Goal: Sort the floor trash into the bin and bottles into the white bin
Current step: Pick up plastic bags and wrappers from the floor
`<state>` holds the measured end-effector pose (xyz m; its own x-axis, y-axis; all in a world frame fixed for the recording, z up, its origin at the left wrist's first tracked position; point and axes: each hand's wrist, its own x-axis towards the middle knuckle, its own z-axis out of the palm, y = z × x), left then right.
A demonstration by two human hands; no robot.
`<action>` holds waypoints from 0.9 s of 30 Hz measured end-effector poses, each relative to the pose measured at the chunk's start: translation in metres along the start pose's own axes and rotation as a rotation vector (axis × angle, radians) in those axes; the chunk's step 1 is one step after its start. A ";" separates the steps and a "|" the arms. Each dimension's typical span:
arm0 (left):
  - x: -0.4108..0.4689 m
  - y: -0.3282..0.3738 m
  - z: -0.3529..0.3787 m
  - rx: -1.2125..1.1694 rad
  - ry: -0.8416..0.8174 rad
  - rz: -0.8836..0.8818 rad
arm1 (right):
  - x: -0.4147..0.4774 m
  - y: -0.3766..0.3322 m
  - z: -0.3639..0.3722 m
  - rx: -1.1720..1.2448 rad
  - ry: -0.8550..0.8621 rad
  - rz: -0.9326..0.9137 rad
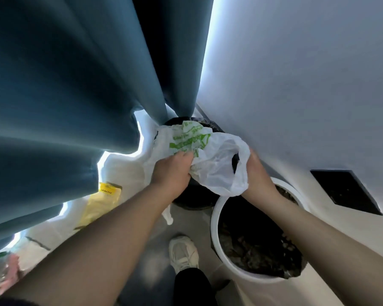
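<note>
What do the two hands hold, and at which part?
Both hold the plastic bag. The left hand grips its crumpled, printed middle; the right hand holds its right edge, beside the opening.

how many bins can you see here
2. A black-lined bin sits by the curtain, mostly covered by the plastic bag that the left hand and right hand hold over it. A white bin stands nearer, by the wall. Others may be hidden.

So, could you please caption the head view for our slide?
Both hands, left hand and right hand, grip a white plastic bag with green print above a black-lined bin.
</note>
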<state>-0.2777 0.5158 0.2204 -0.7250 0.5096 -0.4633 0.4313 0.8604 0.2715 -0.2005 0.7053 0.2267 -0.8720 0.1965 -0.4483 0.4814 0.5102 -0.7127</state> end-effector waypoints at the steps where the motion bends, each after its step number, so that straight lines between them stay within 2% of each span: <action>1: 0.012 0.007 0.012 0.009 -0.013 0.025 | 0.001 0.005 -0.003 -0.025 -0.007 -0.059; 4: 0.040 0.015 0.050 0.058 -0.117 0.058 | 0.005 0.026 0.000 -0.225 -0.043 -0.140; 7: 0.050 0.000 0.077 0.129 -0.321 0.099 | 0.019 0.041 0.025 -0.471 -0.130 -0.241; 10: 0.049 -0.030 0.085 0.350 -0.390 0.197 | 0.040 0.050 0.064 -0.797 -0.295 -0.347; 13: 0.053 -0.053 0.093 0.624 -0.472 0.238 | 0.064 0.059 0.098 -1.069 -0.427 -0.266; 16: 0.067 -0.060 0.112 0.760 -0.570 0.190 | 0.090 0.074 0.123 -1.282 -0.502 -0.128; 20: 0.091 -0.056 0.142 0.818 -0.610 0.138 | 0.110 0.087 0.146 -1.465 -0.555 -0.054; 23: 0.100 -0.058 0.156 0.752 -0.610 0.120 | 0.110 0.092 0.150 -1.523 -0.581 -0.054; 27: 0.081 -0.060 0.146 0.627 -0.507 0.155 | 0.095 0.080 0.134 -1.532 -0.568 -0.115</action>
<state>-0.2837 0.5056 0.0430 -0.3666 0.4299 -0.8251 0.8353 0.5426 -0.0884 -0.2329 0.6531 0.0547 -0.5860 -0.0369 -0.8095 -0.4135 0.8727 0.2595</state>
